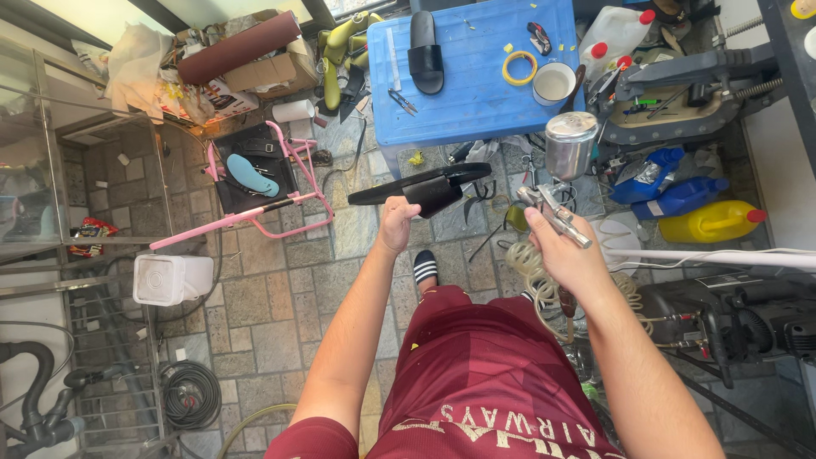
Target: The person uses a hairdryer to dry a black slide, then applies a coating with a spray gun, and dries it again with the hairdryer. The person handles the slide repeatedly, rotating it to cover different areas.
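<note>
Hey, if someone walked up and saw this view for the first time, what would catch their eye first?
Probably the shiny metal spray gun with its silver cup, gripped in the right hand at centre right, aimed toward the black curved steering-wheel piece that the left hand holds up at the middle. Beyond them, the bright blue plastic table at top centre stands out, as does the pink metal frame on the stone floor at left.

The left grip [396,223] covers the lower end of the black part [425,185]; how that end is shaped cannot be told. The right grip [557,242] hides the spray gun [557,208] handle and trigger. The blue surface [476,76] is cut off at the top edge. The small tools [402,102] on it are too small to identify. The white hose [714,255] runs out at the right edge.
</note>
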